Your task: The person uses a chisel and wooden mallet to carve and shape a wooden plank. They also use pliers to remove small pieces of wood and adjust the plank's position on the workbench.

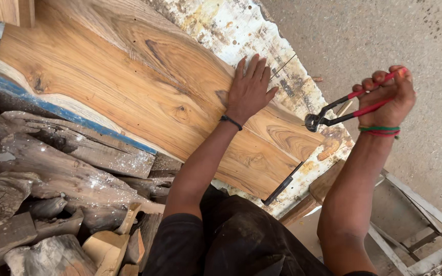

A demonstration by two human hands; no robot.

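The fingers of the left hand (250,90) lay spread and flat, palm down, on the far edge of the wooden slab (129,87), holding nothing; the pressure appeared to steady the board against movement. A dark band circled that wrist. The forearm ran back across the slab toward the person's dark clothing at the bottom of the view.

The fingers of the right hand (387,97) were curled tight around the two red handles of the pincers (341,110), squeezing them toward each other. The black head of the tool pointed left and sat at the slab's near end, where the wood met the worn white board (262,41) beneath it. The head was shut or nearly so; whether it gripped a nail could not be told at this size. Holding the handles at their far ends would have given the most leverage at the head. Red and green bands circled the right wrist.

The slab, light brown with strong grain and knots, rested tilted on the white board, one long edge overhanging it. A thin metal rod or long nail (284,65) lay on the white board just beyond the left fingertips. A dark chisel-like tool (282,185) lay against the slab's lower edge. Rough grey logs and offcuts (52,168) were piled at the left, with a blue-painted plank (52,107) between them and the slab. Bare concrete floor (384,30) lay beyond.
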